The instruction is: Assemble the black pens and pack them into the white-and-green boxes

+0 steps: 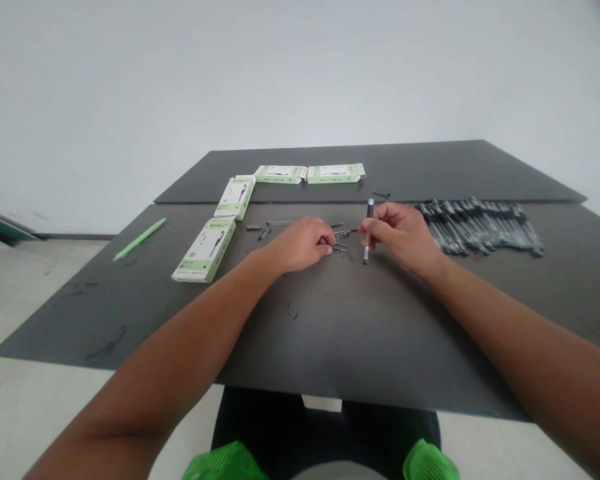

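Note:
Near the middle of the dark table [340, 320], my right hand [397, 230] pinches a pen [368, 230] with a dark top and clear lower barrel, held nearly upright. My left hand [305, 245] rests low over a few small pen parts [341, 235], its fingers curled. Whether those fingers grip one of the parts is hidden. More thin pen pieces [265, 231] lie just beyond my left wrist. To the right of my right hand is a wide row of clear pens with black ends [480, 227], lying side by side.
Two white and green pen boxes [207, 250] [235, 197] stand in line on the left, and two more boxes [281, 175] [336, 173] lie at the back. A green pen [140, 239] lies near the left edge. A small black piece [381, 195] is beyond my right hand.

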The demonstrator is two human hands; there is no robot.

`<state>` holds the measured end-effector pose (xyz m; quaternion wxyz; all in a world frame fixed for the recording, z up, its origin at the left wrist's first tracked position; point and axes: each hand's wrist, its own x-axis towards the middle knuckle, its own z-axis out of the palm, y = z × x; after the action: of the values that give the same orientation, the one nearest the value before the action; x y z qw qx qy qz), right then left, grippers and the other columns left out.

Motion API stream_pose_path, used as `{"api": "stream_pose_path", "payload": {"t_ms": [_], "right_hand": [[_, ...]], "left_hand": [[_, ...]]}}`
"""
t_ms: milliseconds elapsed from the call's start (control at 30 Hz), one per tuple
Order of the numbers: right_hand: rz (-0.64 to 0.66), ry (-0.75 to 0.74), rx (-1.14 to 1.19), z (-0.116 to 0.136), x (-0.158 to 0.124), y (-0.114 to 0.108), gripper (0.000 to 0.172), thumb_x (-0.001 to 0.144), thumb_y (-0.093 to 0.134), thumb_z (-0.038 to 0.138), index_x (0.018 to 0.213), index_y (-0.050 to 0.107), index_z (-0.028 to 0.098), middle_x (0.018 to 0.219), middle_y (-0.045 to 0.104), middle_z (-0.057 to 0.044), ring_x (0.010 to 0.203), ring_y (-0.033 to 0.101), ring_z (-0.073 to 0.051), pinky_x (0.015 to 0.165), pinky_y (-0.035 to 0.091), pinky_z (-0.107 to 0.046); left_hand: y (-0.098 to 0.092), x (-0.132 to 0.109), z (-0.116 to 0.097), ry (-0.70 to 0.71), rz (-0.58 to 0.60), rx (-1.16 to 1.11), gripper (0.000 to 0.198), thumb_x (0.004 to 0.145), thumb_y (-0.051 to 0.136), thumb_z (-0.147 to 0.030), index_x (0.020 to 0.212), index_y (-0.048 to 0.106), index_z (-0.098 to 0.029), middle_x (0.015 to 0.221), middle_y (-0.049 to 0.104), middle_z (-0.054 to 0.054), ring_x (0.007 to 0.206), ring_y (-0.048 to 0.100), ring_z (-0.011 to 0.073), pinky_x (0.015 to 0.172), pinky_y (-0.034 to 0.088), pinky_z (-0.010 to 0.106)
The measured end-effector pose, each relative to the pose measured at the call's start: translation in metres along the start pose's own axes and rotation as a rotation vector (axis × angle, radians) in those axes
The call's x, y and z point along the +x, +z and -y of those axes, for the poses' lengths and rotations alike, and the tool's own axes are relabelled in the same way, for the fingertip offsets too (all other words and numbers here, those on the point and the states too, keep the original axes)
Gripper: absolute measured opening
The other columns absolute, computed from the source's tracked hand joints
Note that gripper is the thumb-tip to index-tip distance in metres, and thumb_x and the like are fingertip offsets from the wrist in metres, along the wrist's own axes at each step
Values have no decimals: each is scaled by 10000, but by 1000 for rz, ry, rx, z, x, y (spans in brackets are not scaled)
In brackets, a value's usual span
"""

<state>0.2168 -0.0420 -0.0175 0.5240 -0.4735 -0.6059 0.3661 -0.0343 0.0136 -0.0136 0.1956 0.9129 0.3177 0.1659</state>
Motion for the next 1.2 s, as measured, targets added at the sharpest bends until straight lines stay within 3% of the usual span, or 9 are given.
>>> {"api": "stream_pose_path", "payload": {"t_ms": [267,500,800,1200], "right_hand": [[19,24,-87,3,-1,1,408,866,893,549,761,631,255,661,736,-33,567,633,-190,578,530,-353],[39,26,-137,-1,-1,1,406,888,879,539,765,621,251,645,714,-29,567,631,-189,573,498,-341],[44,30,-131,-6,-1,1,377,890,876,531,792,646,248,638,725,-21,548,624,-184,562,485,-336],[50,31,-156,-9,-1,0,389,898,876,543,801,642,248,642,722,-20,557,629,-188,563,475,-335]], "left_hand": [[3,0,0,-39,32,5,102,955,752,-236,919,844,-212,907,699,60,837,649,219,868,506,382],[5,0,-5,-16,73,175,179,1017,625,-182,973,798,-171,1023,732,121,1067,659,308,991,492,433],[2,-1,-8,-42,140,207,178,1066,624,-266,1042,768,-164,1139,701,142,1144,612,313,1046,468,429],[2,-2,-10,-5,164,300,236,1099,588,-304,1044,759,-149,1146,691,175,1082,595,327,966,469,439]]}}
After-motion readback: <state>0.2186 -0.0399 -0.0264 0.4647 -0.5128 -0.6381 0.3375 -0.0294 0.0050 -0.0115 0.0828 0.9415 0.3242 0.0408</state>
